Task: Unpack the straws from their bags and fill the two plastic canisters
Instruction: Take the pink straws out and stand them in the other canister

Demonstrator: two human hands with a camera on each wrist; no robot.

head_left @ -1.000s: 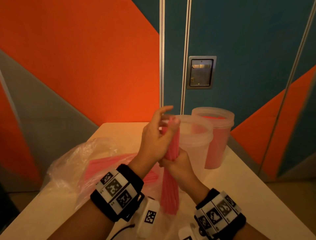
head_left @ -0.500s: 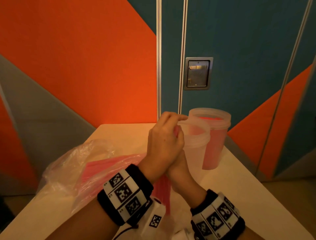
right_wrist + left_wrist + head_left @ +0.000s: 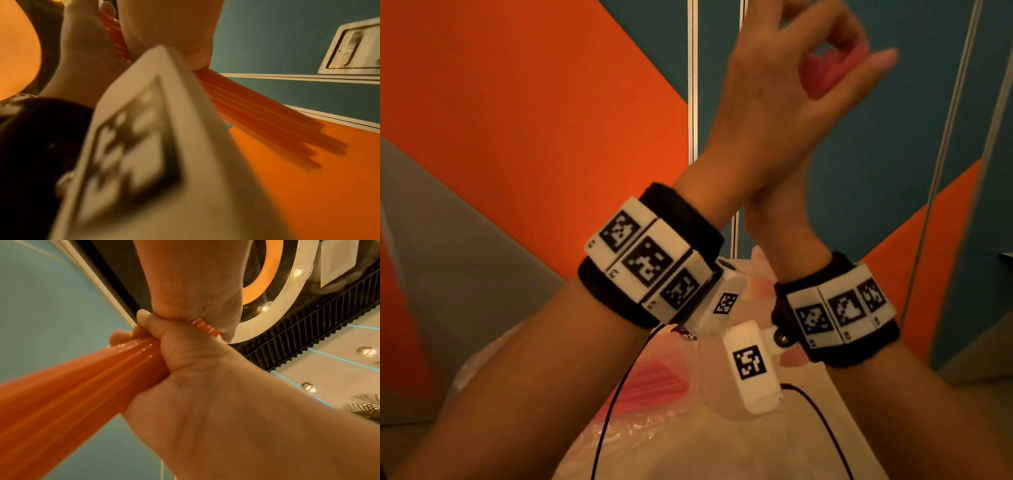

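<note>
A bundle of pink straws [image 3: 822, 70] is held up high in front of the wall. My left hand [image 3: 791, 89] curls its fingers round the bundle's upper end. Just below and behind that wrist, my right hand [image 3: 777, 219] is partly hidden. In the left wrist view the straws [image 3: 72, 394] fan out below my left hand [image 3: 205, 402], which grips them, with the right hand [image 3: 191, 280] closed on the ribbed ends. The right wrist view shows the straws [image 3: 267, 123] jutting out between both hands. My arms hide the two canisters.
A clear plastic bag [image 3: 637, 438] with more pink straws [image 3: 654, 380] lies on the pale table [image 3: 722, 459] under my forearms. Wrist-camera cables hang over it. The orange, grey and teal wall stands close behind.
Both hands have risen with the straw bundle, from beside the canisters to high up near the head camera. The canisters have gone out of sight behind my arms.
</note>
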